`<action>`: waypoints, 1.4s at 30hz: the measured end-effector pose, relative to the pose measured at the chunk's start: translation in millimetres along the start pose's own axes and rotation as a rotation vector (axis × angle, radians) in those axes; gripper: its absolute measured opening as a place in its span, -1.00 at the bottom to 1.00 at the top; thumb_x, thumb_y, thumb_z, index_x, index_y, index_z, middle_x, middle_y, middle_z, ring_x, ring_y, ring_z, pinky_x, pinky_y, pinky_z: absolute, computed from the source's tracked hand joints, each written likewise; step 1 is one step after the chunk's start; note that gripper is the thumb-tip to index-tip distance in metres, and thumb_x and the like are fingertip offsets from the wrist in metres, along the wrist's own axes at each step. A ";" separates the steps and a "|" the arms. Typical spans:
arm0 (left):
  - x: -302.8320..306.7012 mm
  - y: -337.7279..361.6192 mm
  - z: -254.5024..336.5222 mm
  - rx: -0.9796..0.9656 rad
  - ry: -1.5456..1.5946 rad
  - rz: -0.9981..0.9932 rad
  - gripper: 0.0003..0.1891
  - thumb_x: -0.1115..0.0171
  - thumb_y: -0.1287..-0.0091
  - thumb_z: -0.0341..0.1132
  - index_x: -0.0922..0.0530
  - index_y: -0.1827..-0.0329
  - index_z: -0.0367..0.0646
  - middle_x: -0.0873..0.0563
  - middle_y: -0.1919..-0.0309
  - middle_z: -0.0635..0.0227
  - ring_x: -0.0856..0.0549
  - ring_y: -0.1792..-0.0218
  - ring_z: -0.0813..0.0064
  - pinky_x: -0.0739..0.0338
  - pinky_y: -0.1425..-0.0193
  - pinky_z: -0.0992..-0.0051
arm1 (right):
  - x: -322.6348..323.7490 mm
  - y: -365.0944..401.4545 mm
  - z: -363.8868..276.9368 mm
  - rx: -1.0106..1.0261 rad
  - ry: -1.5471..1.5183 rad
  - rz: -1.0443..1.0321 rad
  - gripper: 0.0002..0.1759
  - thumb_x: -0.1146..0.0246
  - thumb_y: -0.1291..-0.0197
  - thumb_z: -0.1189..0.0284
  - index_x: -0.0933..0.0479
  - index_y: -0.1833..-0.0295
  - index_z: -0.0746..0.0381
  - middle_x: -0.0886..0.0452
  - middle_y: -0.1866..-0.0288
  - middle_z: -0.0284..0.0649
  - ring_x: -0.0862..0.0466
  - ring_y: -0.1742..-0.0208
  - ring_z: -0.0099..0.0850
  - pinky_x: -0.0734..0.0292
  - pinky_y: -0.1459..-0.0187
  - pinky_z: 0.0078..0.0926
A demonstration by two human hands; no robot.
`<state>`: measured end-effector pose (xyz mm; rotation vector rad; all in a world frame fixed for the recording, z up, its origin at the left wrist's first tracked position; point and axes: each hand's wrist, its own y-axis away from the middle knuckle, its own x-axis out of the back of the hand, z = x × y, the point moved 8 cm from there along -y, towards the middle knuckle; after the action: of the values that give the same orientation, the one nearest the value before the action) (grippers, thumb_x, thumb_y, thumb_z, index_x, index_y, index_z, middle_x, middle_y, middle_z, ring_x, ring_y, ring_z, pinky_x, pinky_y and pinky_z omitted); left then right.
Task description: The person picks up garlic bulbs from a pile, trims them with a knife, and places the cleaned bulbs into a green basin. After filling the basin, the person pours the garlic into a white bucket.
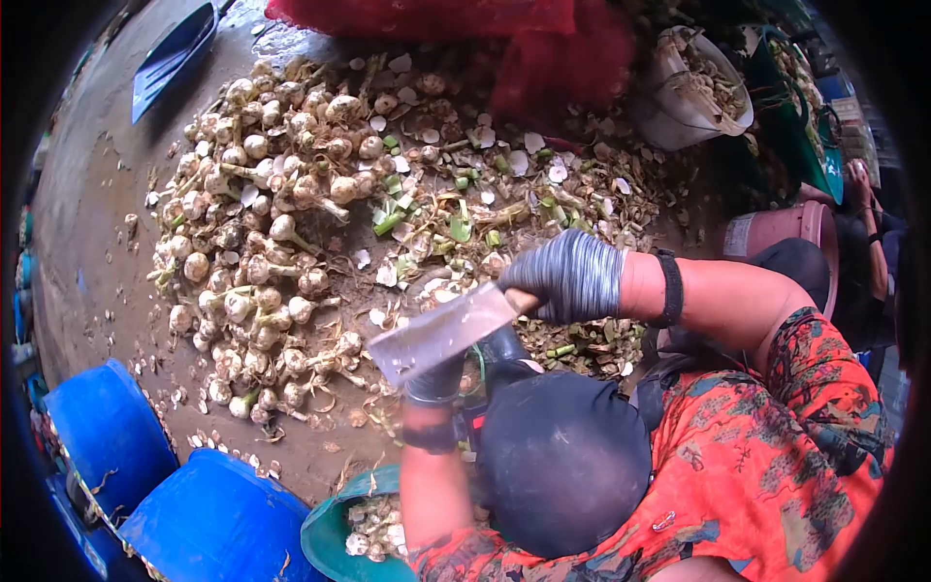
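My right hand, in a grey striped glove, is wrapped round the short wooden handle of a cleaver. The broad blade points left, tilted, with small pale bits stuck on it. Under the blade is my left hand, in a dark glove; the blade covers its fingers, so what they hold does not show. To the left a large heap of garlic bulbs with stems lies on the ground. Cut green stems and pale peelings lie scattered beyond my hands.
Two blue tubs stand at lower left, beside a green basin with garlic pieces. A white bucket of trimmings and a pink bucket are at right, near another person's hand. Red mesh sacks and a blue scoop lie at the top.
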<state>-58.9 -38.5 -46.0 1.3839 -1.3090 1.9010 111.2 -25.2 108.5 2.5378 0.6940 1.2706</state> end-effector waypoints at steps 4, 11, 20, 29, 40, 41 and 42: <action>35.9 -5.6 -19.5 0.249 0.418 -0.254 -0.65 -0.09 -0.50 -0.19 -0.50 -0.30 0.07 -0.61 -0.17 0.35 -0.62 -0.11 0.38 -0.53 -0.14 0.37 | -5.7 3.2 -4.7 0.063 0.057 -0.048 -0.68 -0.35 0.00 0.36 -0.55 0.07 0.08 -0.66 0.23 -0.13 -0.69 0.16 -0.03 -0.59 0.20 -0.14; 79.1 -48.3 -16.4 0.438 0.588 -0.246 -0.75 -0.24 -0.34 -0.27 -0.67 -0.04 0.00 -0.75 0.20 0.25 -0.74 0.17 0.18 -0.60 0.05 0.23 | -22.9 5.6 8.5 0.069 0.103 0.000 -0.77 -0.32 -0.07 0.33 -0.54 0.15 0.13 -0.67 0.30 -0.11 -0.70 0.24 -0.02 -0.60 0.28 -0.14; 122.7 -63.7 -21.6 0.950 1.312 -0.100 -0.38 -0.51 -0.12 -0.43 -0.37 -0.22 -0.18 -0.60 0.19 0.40 -0.61 0.20 0.59 -0.60 0.13 0.58 | -27.7 23.7 149.2 -0.485 0.112 0.181 -0.63 -0.24 -0.27 0.23 -0.55 -0.14 0.11 -0.71 0.18 0.03 -0.71 0.15 0.01 -0.59 0.12 -0.12; 306.2 76.9 -78.7 0.865 0.620 -0.640 -0.58 -0.22 -0.27 0.06 -0.66 0.13 -0.14 -0.71 0.20 0.21 -0.67 0.06 0.15 -0.32 -0.37 0.06 | -33.2 19.1 114.3 -0.328 -0.040 0.271 -0.68 -0.28 -0.23 0.24 -0.59 -0.05 0.11 -0.69 0.22 0.02 -0.68 0.16 0.05 -0.59 0.14 -0.14; 39.0 117.8 -168.2 1.627 0.627 -0.056 -0.29 -0.33 -0.34 -0.16 -0.29 -0.39 -0.47 -0.57 -0.22 -0.12 -0.59 -0.18 0.21 -0.42 -0.33 0.34 | -53.0 1.8 90.1 -0.264 -0.099 0.203 -0.68 -0.33 -0.10 0.33 -0.59 0.00 0.10 -0.69 0.21 -0.04 -0.68 0.13 0.00 -0.60 0.09 -0.18; 24.2 113.9 -174.8 1.621 0.512 -0.163 -0.30 -0.31 -0.35 -0.13 -0.32 -0.36 -0.52 -0.57 -0.22 -0.16 -0.60 -0.19 0.12 -0.43 -0.33 0.33 | -59.2 2.8 102.7 -0.291 -0.079 0.151 -0.66 -0.34 -0.11 0.31 -0.59 -0.03 0.09 -0.70 0.21 -0.03 -0.69 0.13 0.00 -0.60 0.10 -0.18; 6.6 128.1 -182.2 1.683 0.396 -0.204 -0.28 -0.30 -0.36 -0.07 -0.32 -0.35 -0.53 -0.59 -0.20 -0.15 -0.62 -0.16 0.09 -0.46 -0.30 0.31 | -58.3 5.4 108.1 -0.306 -0.094 0.170 -0.66 -0.34 -0.12 0.30 -0.58 -0.03 0.09 -0.70 0.20 -0.03 -0.69 0.14 0.00 -0.60 0.10 -0.17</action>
<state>-249.0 62.4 -103.7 1.3636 0.9535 2.8575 169.2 -57.5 5.0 2.4217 0.2458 1.1934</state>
